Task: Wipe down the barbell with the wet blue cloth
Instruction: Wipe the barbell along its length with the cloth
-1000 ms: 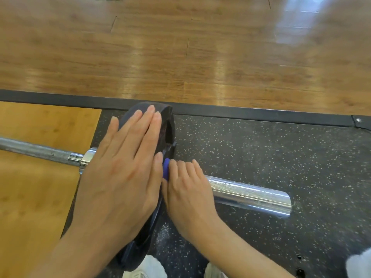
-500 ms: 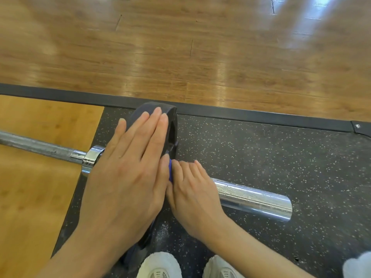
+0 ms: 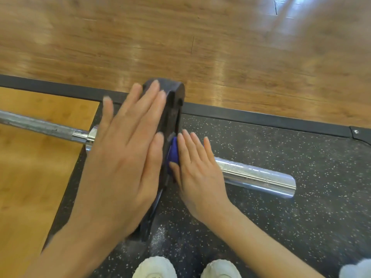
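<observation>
Chrome barbell shaft enters from the left edge, lying over the light wood platform panel. My left hand lies flat, fingers straight and spread, against the inner face of the black weight plate, which stands upright on the bar. Blue cloth sits just right of the plate, pressed against its outer face at the bar. My right hand covers the cloth with straight fingers, thumb tucked under the fold. The hands are apart, the plate between them. The bare sleeve runs right over the speckled rubber mat. White shoes show at the bottom edge.
</observation>
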`<state>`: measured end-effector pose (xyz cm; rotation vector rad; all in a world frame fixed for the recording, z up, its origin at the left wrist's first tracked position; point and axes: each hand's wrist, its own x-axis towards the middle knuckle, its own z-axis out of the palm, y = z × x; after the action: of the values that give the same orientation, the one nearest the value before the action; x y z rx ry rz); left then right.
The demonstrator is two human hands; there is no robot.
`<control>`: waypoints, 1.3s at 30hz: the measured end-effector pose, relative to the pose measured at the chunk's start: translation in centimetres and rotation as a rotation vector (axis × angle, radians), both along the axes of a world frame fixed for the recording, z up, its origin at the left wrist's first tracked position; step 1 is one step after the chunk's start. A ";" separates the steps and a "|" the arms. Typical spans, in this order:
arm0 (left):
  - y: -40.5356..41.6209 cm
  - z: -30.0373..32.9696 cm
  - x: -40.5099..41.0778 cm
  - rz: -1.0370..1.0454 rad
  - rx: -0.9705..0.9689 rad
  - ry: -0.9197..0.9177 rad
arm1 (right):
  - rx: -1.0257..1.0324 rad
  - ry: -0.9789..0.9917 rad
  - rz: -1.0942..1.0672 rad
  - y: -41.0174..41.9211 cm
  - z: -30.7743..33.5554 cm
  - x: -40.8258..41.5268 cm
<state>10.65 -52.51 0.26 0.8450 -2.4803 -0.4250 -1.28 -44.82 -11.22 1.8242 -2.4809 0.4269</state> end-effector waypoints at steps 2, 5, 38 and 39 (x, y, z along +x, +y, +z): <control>1.3 -1.2 1.0 0.009 -0.057 -0.015 | -0.035 -0.024 -0.029 0.8 -0.3 0.6; 1.1 -1.8 0.8 0.017 -0.095 -0.012 | -0.028 0.081 0.064 2.5 -1.4 0.5; -7.9 -1.4 -8.6 0.032 -0.083 0.054 | -0.145 0.301 0.042 -5.4 -5.0 -7.6; -8.4 -1.2 -9.0 0.035 -0.081 0.042 | -0.158 0.313 0.050 -6.0 -4.9 -8.4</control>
<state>1.65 -60.91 -0.94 0.8373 -2.4230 -0.3246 -9.68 -50.79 -16.11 1.7420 -2.1368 0.3024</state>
